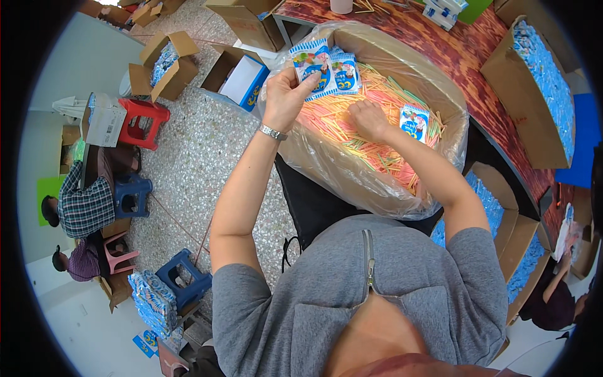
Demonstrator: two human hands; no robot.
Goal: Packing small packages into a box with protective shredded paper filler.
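Observation:
A cardboard box lined with a clear plastic bag [314, 151] stands in front of me, filled with thin pastel sticks [392, 97] in pink, yellow, orange and green. My left hand [286, 94] grips a small blue-and-white packet [312, 61] over the box's left side, thumb across its front. Just behind it, another such packet [345, 74] rests on the sticks. My right hand [369, 119] reaches down to the sticks with its fingers curled in; whatever they hold is hidden. To the right of that hand lies one more packet [414, 122] on the sticks.
A red-brown patterned table [389, 25] runs behind and right of the box. Cartons of blue packets [543, 88] stand on the right. An opened carton [235, 78] sits at the left on the speckled floor [188, 138]. Stools [182, 279] and other people [88, 207] are farther left.

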